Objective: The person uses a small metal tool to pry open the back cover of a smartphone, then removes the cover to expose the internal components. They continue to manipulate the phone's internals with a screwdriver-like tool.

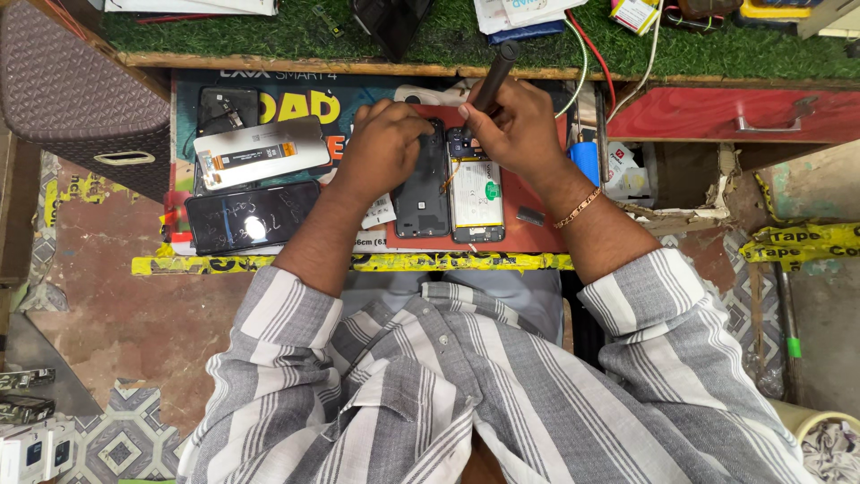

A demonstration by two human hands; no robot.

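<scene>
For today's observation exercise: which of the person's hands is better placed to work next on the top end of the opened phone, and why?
Probably the right hand: it grips the dark cylindrical screwdriver over the opened phone with white battery. The left hand rests on the dark grey plastic back cover.

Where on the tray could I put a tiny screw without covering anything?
The barest patch is the red mat right of the opened phone, around a small dark chip. The left side is crowded with a dark screen and a white-backed screen. The left hand and right hand cover the top.
</scene>
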